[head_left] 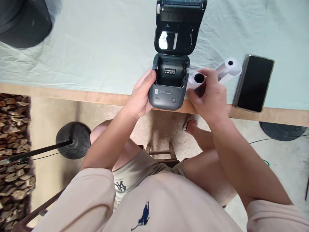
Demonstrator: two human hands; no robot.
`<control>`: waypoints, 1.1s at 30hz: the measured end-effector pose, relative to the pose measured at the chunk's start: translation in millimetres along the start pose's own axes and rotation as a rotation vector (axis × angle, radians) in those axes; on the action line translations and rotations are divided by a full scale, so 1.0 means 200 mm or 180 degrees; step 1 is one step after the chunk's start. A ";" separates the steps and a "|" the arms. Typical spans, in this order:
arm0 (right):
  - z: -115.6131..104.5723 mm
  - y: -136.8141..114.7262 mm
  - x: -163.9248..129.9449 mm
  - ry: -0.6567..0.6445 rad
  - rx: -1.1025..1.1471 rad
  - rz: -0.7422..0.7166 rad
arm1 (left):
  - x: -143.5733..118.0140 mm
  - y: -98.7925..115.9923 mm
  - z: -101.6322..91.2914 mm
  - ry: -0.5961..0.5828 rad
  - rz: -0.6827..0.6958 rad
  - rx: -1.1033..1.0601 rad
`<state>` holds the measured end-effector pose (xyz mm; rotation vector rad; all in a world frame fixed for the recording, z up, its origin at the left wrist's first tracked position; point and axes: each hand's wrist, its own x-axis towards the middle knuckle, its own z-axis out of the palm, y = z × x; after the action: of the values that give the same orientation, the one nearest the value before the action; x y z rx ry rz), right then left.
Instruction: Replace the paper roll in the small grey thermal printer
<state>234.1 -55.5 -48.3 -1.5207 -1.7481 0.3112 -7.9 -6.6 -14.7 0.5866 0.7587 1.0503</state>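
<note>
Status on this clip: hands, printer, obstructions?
Left hand grips small grey printer, lid open. Right hand holds white paper roll beside it. Compartment unobstructed.

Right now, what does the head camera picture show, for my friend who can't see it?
A person's left hand steadies a small dark printer with its lid open at a table edge, while the right hand holds a white paper roll beside it. Another roll and a phone lie nearby.

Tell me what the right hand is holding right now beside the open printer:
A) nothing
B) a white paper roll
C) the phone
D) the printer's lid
B: the right hand grips a white paper roll next to the open printer, which the left hand steadies; the phone lies untouched on the table.
</note>
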 end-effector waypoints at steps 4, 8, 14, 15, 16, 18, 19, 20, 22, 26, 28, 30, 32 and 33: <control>-0.08 -0.06 0.03 0.0507 -0.0160 -0.0402 | -0.01 0.00 -0.03 0.0200 -0.0086 -0.0005; -0.15 0.03 0.09 0.1499 -0.0632 -0.0520 | -0.02 0.02 -0.02 0.0349 -0.0326 0.0045; -0.12 0.34 0.15 0.0924 -0.1077 0.0289 | -0.02 0.03 -0.01 0.0340 -0.0308 0.0167; -0.11 0.38 0.16 0.0978 -0.0808 0.0144 | -0.02 0.03 -0.01 0.0291 -0.0283 0.0203; -0.11 0.41 0.17 0.1091 -0.0459 -0.0044 | -0.02 0.03 -0.01 0.0250 -0.0265 0.0221; -0.12 0.42 0.22 0.1419 0.0312 -0.0353 | -0.02 0.02 0.00 0.0180 -0.0245 0.0201; -0.13 0.39 0.24 0.1526 0.0651 -0.0444 | -0.02 0.02 0.00 0.0169 -0.0215 0.0179; -0.14 0.34 0.27 0.1575 0.0920 -0.0540 | -0.02 0.02 0.01 0.0176 -0.0169 0.0157; -0.16 0.16 0.30 0.1443 0.1182 -0.0852 | -0.02 0.01 0.02 0.0197 -0.0100 0.0135; -0.17 -0.31 0.29 0.0446 0.0404 -0.0837 | -0.03 0.00 0.03 0.0044 -0.0035 0.0210; -0.13 -0.45 0.27 0.0005 -0.0142 -0.0594 | -0.04 0.00 0.04 -0.0072 -0.0014 0.0249; -0.09 -0.47 0.27 -0.0314 -0.0550 -0.0307 | -0.05 0.01 0.06 -0.0068 -0.0081 0.0264; -0.05 -0.43 0.27 -0.0464 -0.0658 -0.0224 | -0.06 0.02 0.08 0.0076 -0.0199 0.0237; -0.04 -0.40 0.27 -0.0475 -0.0621 -0.0288 | -0.06 0.02 0.08 0.0122 -0.0231 0.0202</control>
<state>183.2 -29.0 29.1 -1.5824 -2.0080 0.2180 -0.1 -17.4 1.4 0.5901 0.8434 0.9758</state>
